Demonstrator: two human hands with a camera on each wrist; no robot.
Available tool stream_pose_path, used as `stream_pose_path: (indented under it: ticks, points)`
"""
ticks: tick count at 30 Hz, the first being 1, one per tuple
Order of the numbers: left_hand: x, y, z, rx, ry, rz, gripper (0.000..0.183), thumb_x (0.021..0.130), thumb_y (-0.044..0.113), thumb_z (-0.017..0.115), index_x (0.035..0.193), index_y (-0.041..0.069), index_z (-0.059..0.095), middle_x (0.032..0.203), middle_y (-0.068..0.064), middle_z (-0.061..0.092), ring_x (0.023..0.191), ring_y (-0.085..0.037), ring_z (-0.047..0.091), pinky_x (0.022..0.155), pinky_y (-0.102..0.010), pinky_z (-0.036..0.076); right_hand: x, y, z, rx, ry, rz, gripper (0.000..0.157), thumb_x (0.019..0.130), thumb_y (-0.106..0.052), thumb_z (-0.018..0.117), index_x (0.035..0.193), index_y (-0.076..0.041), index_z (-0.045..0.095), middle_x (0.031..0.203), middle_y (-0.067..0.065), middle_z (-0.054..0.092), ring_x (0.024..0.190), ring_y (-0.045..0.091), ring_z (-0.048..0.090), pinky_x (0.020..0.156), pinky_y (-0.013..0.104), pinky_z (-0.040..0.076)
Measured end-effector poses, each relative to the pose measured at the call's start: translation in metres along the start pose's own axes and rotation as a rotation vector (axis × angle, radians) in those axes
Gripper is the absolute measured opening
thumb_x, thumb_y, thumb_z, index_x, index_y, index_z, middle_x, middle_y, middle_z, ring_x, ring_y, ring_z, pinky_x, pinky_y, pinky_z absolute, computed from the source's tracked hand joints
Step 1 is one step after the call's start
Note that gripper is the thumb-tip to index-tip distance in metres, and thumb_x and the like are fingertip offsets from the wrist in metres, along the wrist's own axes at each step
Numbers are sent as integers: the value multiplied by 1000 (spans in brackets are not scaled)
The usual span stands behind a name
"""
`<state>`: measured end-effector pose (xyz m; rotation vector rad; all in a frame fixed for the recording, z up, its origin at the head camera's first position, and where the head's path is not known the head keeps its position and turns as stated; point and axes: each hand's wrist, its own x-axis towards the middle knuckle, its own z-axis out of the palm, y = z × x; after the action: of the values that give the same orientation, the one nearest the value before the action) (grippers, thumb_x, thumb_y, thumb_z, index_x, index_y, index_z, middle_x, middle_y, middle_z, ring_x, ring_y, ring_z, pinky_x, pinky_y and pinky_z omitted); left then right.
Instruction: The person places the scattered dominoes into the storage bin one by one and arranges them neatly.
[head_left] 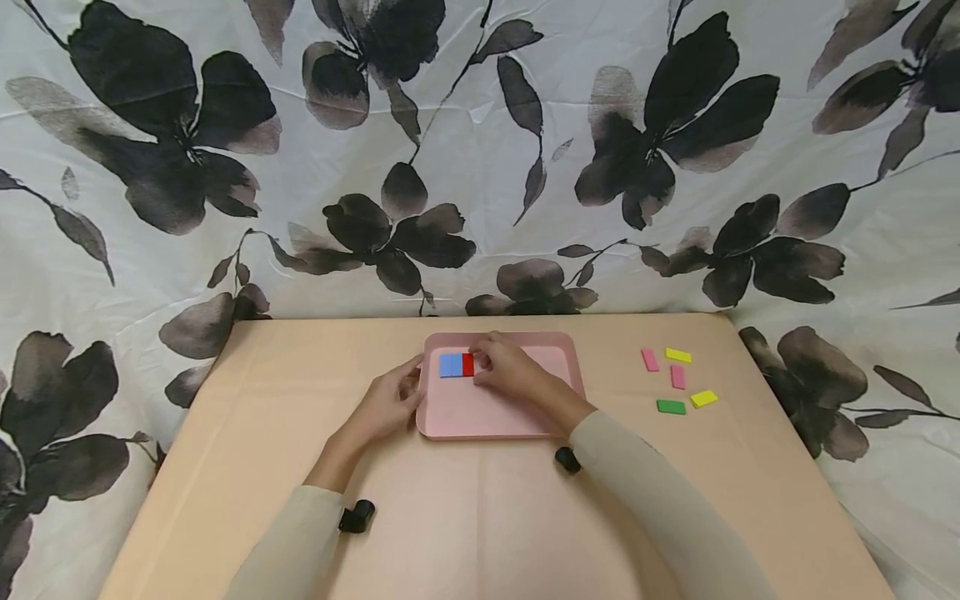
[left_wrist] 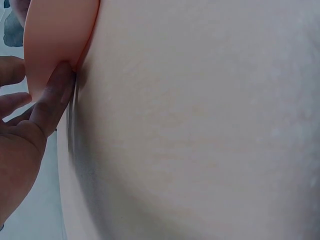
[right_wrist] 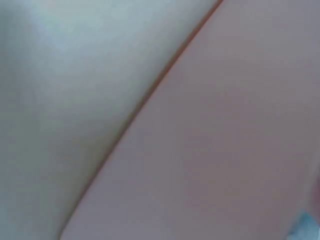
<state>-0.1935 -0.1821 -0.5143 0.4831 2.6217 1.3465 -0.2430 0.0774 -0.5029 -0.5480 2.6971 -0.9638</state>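
Observation:
A shallow pink tray (head_left: 498, 417) lies on the table. Inside it, near the upper left, blue tiles (head_left: 451, 365) lie side by side, and a red tile (head_left: 468, 365) stands upright in line against their right side. My right hand (head_left: 513, 371) reaches over the tray with bent fingers, thumb and fingertips holding the red tile at its right side. At the tray's left rim is my left hand (head_left: 386, 404), relaxed. The left wrist view shows its thumb (left_wrist: 57, 90) touching the tray's outer corner. In the right wrist view no tile shows, only tray and table.
On the table right of the tray lie loose tiles: pink ones (head_left: 678, 377), yellow ones (head_left: 704, 399) and a green one (head_left: 671, 407). A floral cloth (head_left: 480, 167) hangs behind the table's back edge. Both wrists carry small black cameras (head_left: 357, 517).

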Motion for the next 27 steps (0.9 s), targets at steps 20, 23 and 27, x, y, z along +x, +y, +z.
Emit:
stream_pose_path:
  ticks: [20, 23, 27]
  points:
    - [-3, -1, -1, 20, 4, 12, 67, 95, 1, 64, 157, 0, 40, 126, -21, 67, 84, -14, 62, 73, -25, 50, -66, 27, -63, 12, 161, -29, 50, 88, -12, 83, 135, -5, 67, 125, 11, 62, 105, 24, 65, 90, 40, 58]
    - [-3, 0, -1, 21, 0, 12, 67, 95, 2, 65, 157, 0, 40, 126, -21, 67, 85, -15, 63, 74, -25, 50, -78, 35, -69, 32, 183, -14, 51, 88, -12, 83, 135, -4, 66, 125, 15, 62, 106, 28, 65, 92, 44, 58]
    - [-4, 1, -2, 16, -3, 11, 66, 95, 1, 65, 157, 0, 40, 126, -21, 67, 87, -16, 63, 75, -26, 51, -93, 48, -78, 38, 199, 0, 53, 88, -12, 82, 138, -5, 64, 126, 18, 61, 109, 29, 65, 95, 48, 57]
